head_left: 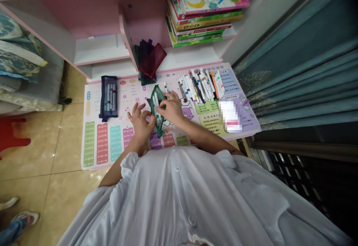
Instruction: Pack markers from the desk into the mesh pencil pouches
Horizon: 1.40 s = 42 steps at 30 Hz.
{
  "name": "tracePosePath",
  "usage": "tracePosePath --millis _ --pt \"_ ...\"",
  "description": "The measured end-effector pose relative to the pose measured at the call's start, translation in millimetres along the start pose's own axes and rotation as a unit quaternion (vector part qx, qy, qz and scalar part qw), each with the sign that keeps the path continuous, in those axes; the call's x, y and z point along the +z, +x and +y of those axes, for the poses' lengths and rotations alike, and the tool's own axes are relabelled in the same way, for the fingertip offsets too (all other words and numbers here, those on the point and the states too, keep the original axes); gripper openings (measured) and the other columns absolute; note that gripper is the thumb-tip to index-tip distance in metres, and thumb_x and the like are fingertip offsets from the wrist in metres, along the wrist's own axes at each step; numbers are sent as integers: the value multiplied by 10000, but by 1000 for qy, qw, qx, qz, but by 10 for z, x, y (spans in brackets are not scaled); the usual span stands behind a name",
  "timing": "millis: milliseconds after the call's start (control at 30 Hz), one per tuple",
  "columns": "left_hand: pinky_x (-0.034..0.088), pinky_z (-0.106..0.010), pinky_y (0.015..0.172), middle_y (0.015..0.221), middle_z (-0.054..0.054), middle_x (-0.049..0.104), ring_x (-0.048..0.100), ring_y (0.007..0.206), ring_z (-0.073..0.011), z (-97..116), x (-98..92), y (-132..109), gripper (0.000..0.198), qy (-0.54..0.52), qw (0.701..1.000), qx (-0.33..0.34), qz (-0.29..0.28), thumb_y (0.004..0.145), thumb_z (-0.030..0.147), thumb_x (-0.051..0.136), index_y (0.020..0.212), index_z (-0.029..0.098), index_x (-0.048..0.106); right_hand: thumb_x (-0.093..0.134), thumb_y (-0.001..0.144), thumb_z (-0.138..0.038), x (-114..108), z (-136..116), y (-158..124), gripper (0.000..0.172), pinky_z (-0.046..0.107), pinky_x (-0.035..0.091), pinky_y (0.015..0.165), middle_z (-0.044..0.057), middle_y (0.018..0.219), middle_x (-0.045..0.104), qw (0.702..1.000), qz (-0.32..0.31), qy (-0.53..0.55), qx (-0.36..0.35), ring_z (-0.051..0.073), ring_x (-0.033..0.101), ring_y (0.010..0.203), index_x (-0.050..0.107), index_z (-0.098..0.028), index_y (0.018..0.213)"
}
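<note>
A green mesh zip pouch lies open on the desk mat in front of me, with several white markers inside it. My left hand pinches the pouch's left edge between thumb and index finger, the other fingers spread. From the right, my right hand pinches at the pouch's opposite edge, thumb and index finger together. One loose marker lies just beyond my right hand. Further right is a row of white markers with coloured ends. A navy mesh pouch filled with markers rests to the left.
Empty dark green and red mesh pouches are heaped at the shelf edge. Stacked books stand on the pink shelf. A blurred white item lies on the printed mat at right. Another person's foot shows lower left.
</note>
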<state>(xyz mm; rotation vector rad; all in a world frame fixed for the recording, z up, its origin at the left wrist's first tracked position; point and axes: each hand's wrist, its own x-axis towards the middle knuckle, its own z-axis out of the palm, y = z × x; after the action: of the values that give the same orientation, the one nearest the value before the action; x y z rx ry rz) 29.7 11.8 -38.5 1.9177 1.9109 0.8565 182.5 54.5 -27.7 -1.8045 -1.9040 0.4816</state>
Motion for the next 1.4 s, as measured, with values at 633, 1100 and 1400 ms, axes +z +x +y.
tracePosePath --millis 633,1100,1400 --pt "134 -688 1170 1329 -100 631 358 1461 -339 -29 9 0 69 -4 1000 -1 -1 776 255 584 720 222 608 633 798 -293 67 488 298 232 627 228 1178 190 1509 485 992 43 -115 25 415 234 1497 769 -121 877" --pt "149 -662 1175 1348 -97 625 362 1460 -320 -7 7 -7 71 5 1000 2 0 793 273 580 757 227 619 679 771 -323 -208 -118 -261 194 636 263 1138 121 1508 506 999 5 -20 -34 407 224 1508 716 -189 635" --pt "158 -665 1172 1342 -99 627 366 1457 -331 -2 -6 -1 58 8 1000 -4 -4 774 259 581 736 222 606 707 810 -361 -23 -154 -180 194 697 260 1127 150 1516 489 997 -45 -62 -27 428 235 1495 775 -182 781"
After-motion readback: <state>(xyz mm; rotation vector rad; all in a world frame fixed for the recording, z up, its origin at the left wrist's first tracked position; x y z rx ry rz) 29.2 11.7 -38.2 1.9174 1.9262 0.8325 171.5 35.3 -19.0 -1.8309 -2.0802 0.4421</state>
